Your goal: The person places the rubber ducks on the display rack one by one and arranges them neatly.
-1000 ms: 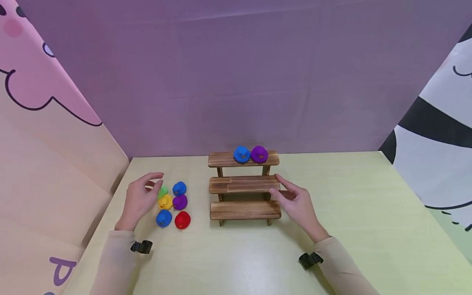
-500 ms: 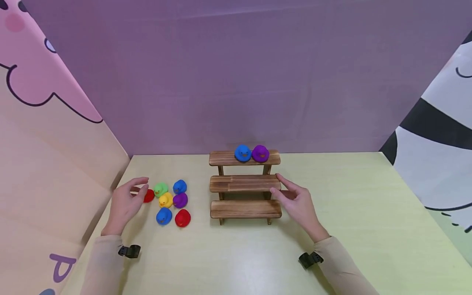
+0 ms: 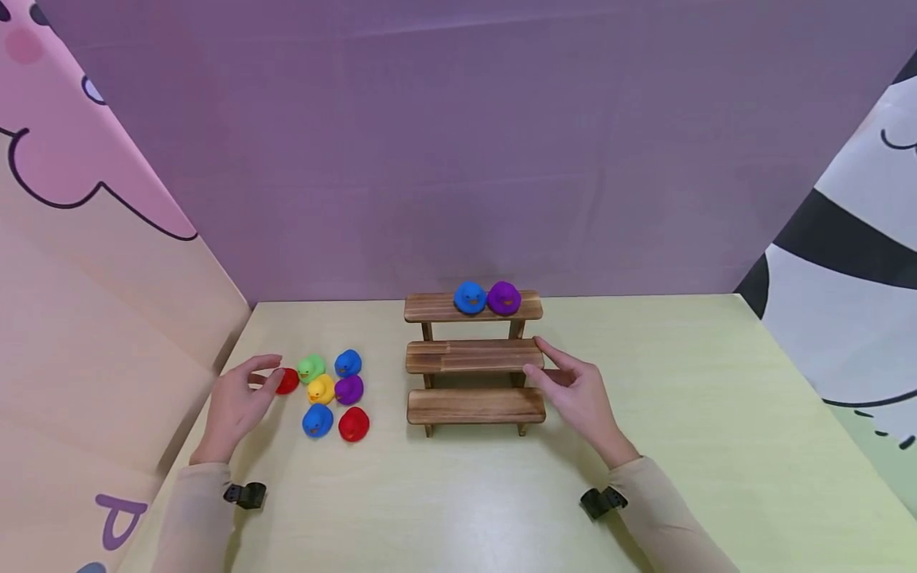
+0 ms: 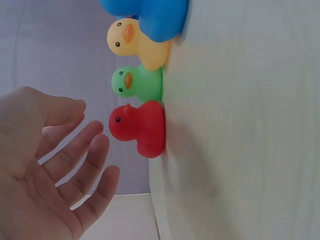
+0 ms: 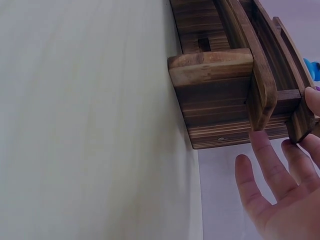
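Note:
My left hand [image 3: 236, 406] hovers with loosely bent fingers beside a red rubber duck [image 3: 288, 381]. In the left wrist view a gap shows between the fingertips and that duck [image 4: 137, 127]. Behind it stand a green duck [image 4: 135, 82] and a yellow duck [image 4: 132, 40]. My right hand [image 3: 576, 398] holds the right end of the middle tier of a three-tier wooden stand [image 3: 458, 358], thumb at the front and index finger at the back corner. A blue duck [image 3: 470, 298] and a purple duck [image 3: 505, 298] sit side by side on the top tier.
Right of the left hand, more ducks stand grouped on the table: two blue [image 3: 348, 363], one purple [image 3: 349, 390] and a second red [image 3: 354, 424]. A purple backdrop [image 3: 458, 159] rises behind the table. Printed panels [image 3: 93, 318] close off both sides.
My left hand has moved left and slightly down, from over the green duck to the left of the first red duck, uncovering both. The right hand stays at the stand.

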Available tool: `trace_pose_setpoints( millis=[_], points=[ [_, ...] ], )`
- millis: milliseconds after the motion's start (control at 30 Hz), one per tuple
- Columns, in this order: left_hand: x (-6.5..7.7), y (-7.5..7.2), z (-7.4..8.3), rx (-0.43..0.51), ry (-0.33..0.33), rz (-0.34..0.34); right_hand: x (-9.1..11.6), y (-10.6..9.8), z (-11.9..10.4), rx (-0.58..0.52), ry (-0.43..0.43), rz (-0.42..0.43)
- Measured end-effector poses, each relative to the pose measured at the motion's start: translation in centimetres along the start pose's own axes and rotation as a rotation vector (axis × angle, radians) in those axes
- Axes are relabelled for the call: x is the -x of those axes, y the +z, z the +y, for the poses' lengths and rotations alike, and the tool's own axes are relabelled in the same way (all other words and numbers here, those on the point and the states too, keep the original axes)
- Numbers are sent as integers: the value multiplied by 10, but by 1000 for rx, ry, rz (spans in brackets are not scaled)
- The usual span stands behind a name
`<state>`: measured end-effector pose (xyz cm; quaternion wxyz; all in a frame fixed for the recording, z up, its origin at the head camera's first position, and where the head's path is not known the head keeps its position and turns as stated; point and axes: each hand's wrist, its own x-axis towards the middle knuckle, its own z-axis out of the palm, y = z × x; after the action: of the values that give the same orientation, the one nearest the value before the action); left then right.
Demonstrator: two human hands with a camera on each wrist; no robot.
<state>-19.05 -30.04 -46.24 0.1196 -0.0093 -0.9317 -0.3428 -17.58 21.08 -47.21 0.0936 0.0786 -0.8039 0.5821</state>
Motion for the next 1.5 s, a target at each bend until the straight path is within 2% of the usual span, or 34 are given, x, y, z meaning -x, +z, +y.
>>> trace_pose_setpoints(
  millis=[300,467,567,967,1500],
  points=[
    [2,0,-5,-4,-67,-82,-2,-2,0,-4,10,-10],
    [1,4,-7,-29,-122,-161,-2,-2,2,-15,13,-11],
    [0,6,-8,-30,-135,-182,-2,-1,2,-14,17,-12],
    [0,8,-11,-53,-121,-161,-1,-1,0,-10,25,-11],
    [3,1,-11,-56,-83,-109,-2,-1,4,11,14,-6]
  ],
)
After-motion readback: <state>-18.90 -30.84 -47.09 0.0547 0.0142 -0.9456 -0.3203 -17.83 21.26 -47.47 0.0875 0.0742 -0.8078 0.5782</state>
